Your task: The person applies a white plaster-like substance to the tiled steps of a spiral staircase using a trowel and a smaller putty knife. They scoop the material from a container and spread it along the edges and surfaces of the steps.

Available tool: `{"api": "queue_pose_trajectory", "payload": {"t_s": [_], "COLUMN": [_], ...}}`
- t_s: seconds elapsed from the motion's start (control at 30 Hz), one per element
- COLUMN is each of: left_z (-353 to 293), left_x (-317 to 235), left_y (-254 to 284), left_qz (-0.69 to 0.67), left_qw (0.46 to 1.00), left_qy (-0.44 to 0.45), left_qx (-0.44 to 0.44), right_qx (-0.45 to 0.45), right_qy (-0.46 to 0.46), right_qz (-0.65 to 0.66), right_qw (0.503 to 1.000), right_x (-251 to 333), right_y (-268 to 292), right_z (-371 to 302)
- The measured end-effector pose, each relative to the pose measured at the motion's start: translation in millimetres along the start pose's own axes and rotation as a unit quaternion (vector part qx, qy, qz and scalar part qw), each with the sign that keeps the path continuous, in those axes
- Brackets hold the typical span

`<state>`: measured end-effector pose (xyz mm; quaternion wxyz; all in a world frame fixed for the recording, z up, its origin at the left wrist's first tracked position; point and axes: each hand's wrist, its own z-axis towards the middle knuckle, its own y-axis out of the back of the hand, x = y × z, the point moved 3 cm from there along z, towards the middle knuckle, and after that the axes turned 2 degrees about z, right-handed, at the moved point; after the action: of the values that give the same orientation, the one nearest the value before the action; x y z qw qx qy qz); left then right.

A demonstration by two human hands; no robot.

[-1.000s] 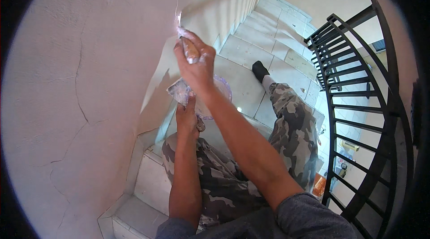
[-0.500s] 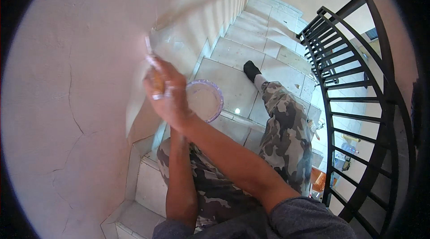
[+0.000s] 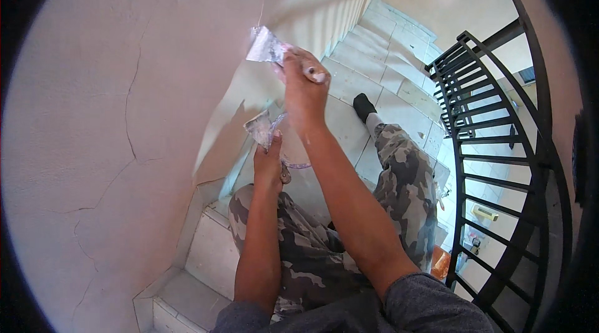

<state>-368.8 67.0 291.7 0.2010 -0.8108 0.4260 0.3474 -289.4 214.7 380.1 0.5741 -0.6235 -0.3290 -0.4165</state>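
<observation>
My right hand [image 3: 306, 86] is closed round the handle of a putty knife [image 3: 266, 46]. Its broad metal blade, smeared with white, meets the pinkish wall [image 3: 81, 115] at the lower end of a thin crack. Below it, my left hand [image 3: 268, 168] grips a second putty knife [image 3: 259, 128] with its blade up and whitish paste on it; the handle's end pokes out under the fist. Behind my hands and right forearm stands a bucket with a purple rim [image 3: 299, 165], mostly hidden from view.
Long cracks run down the wall on the left. White tiled stairs [image 3: 206, 252] lie under me, and more tiled steps [image 3: 355, 58] stretch ahead. A black metal railing [image 3: 496, 158] curves along the right. My legs [image 3: 405, 189] in camouflage trousers straddle the steps.
My right hand has moved right and farther away along the wall, its knife blade turning broadside. My left hand and its putty knife, hidden before, now show, and the bucket is more covered.
</observation>
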Motion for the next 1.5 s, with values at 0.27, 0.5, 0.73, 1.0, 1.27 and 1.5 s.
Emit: {"api": "queue_pose_trajectory", "payload": {"t_s": [0.27, 0.5, 0.73, 1.0, 1.27, 1.5], "left_z": [8, 6, 8, 1, 9, 17], "left_x": [10, 6, 10, 4, 14, 16], "left_y": [-2, 3, 0, -2, -5, 3], "left_qz": [-0.044, -0.046, -0.011, -0.048, -0.09, -0.007], "left_qw": [0.999, 0.998, 0.999, 0.998, 0.992, 0.997], "left_qy": [-0.027, -0.052, -0.034, -0.04, -0.076, 0.007], "left_qx": [0.001, -0.002, -0.007, 0.02, 0.043, 0.076], "right_qx": [0.003, 0.033, -0.004, 0.003, 0.018, 0.047], "right_qy": [0.015, -0.05, -0.042, 0.143, 0.335, 0.254], "right_qz": [-0.026, 0.118, 0.103, -0.157, -0.298, -0.179], "right_qw": [1.0, 0.991, 0.994, 0.977, 0.894, 0.949], "right_x": [13, 35, 21, 11, 9, 2], "right_y": [-18, -6, 15, -28, -77, -29], "right_z": [7, 2, 12, 0, -21, -37]}}
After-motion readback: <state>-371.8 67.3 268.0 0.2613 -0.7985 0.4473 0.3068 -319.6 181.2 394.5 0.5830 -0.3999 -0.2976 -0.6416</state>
